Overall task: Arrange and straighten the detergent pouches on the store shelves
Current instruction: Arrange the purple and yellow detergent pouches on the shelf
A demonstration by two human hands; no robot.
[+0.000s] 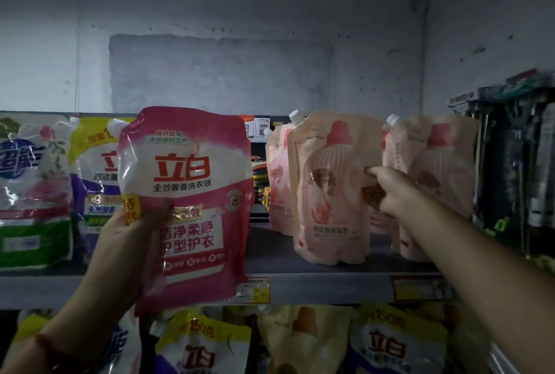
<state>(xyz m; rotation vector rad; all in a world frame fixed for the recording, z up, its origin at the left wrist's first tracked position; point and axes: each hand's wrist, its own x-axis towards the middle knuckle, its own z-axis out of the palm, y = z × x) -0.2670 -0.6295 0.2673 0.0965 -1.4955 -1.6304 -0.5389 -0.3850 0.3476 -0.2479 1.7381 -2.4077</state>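
Observation:
My left hand (pixel 126 241) grips a pink-and-white detergent pouch (pixel 192 193) by its lower left side, holding it upright in front of the shelf (pixel 315 268). My right hand (pixel 390 190) pinches the right edge of a pale peach spouted pouch (pixel 327 187) that stands on the shelf. Another peach pouch (pixel 277 175) stands behind it to the left, and one more (pixel 435 175) stands to the right, partly hidden by my right hand and arm.
A purple-and-yellow pouch (pixel 93 181) and a green-and-white pouch (pixel 30 190) stand at the shelf's left. Dark packaged goods (pixel 516 163) hang at the right. Price tags (pixel 253 291) line the shelf edge. Several pouches (pixel 198 343) fill the lower shelf. A grey wall rises behind.

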